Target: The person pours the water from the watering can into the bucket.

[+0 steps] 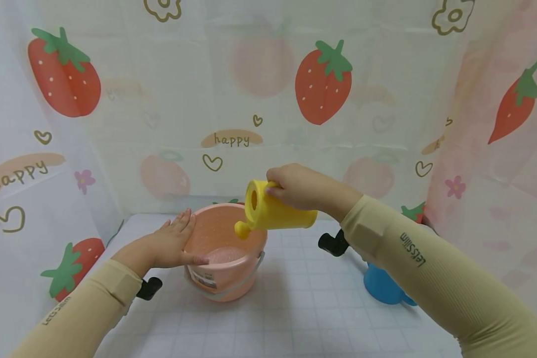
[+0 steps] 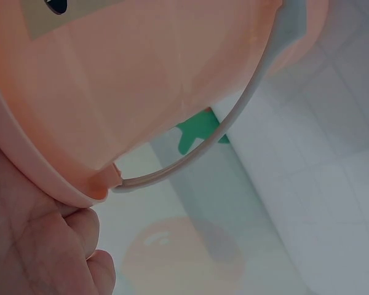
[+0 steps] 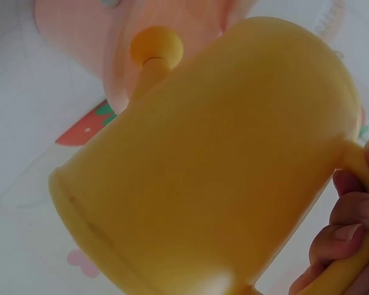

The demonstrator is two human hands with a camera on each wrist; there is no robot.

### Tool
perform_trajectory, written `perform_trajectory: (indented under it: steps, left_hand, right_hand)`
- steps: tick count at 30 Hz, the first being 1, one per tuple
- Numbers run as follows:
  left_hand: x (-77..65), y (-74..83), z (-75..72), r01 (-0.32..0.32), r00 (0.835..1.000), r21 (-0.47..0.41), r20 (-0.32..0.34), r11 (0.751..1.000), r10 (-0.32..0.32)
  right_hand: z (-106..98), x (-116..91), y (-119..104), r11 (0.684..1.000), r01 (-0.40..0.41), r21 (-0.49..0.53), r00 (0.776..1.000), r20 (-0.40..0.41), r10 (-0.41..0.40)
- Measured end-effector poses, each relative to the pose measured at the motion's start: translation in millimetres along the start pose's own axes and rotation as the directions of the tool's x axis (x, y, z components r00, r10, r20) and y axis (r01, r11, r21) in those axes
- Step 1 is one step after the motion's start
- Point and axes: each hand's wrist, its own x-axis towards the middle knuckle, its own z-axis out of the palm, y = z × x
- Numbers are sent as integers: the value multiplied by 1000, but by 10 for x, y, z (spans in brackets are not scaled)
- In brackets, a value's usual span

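Observation:
A pink bucket [image 1: 232, 276] with a grey handle stands on the table, left of centre in the head view. My left hand [image 1: 170, 243] rests on its left rim, fingers extended and thumb along the near edge; in the left wrist view the palm touches the rim beside the bucket's wall [image 2: 141, 80]. My right hand [image 1: 295, 186] grips the handle of a yellow watering can [image 1: 286, 214]. The can is tilted, its round spout head over the bucket's right side. In the right wrist view the fingers curl around the can's handle [image 3: 341, 270]. Any water flow cannot be made out.
A blue object with a handle [image 1: 385, 286], partly hidden by my right forearm, stands on the right of the table. White tile-patterned cloth covers the table [image 1: 313, 313]. Behind and at both sides hangs a strawberry-printed curtain [image 1: 259, 99].

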Motion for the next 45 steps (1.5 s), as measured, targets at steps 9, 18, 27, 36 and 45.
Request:
perform_trajectory:
  steps: [9, 18, 27, 36, 45]
  left_hand:
    - [-22, 25, -27, -3, 1000, 1, -2, 1000, 3]
    - [-9, 18, -21, -7, 1000, -2, -4, 1000, 7]
    - [-7, 19, -22, 4, 1000, 8, 5, 1000, -4]
    - [5, 7, -5, 2, 1000, 11, 5, 1000, -2]
    - [-2, 1, -26, -10, 1000, 17, 5, 1000, 10]
  right_hand:
    - [16, 10, 24, 999, 50, 6, 999, -3, -50]
    - [36, 21, 48, 996, 89, 21, 995, -37, -88]
    - [38, 47, 68, 995, 81, 49, 995, -64, -78]
    - [33, 70, 76, 995, 64, 82, 997, -58, -60]
    - [7, 105, 56, 996, 55, 71, 998, -29, -53]
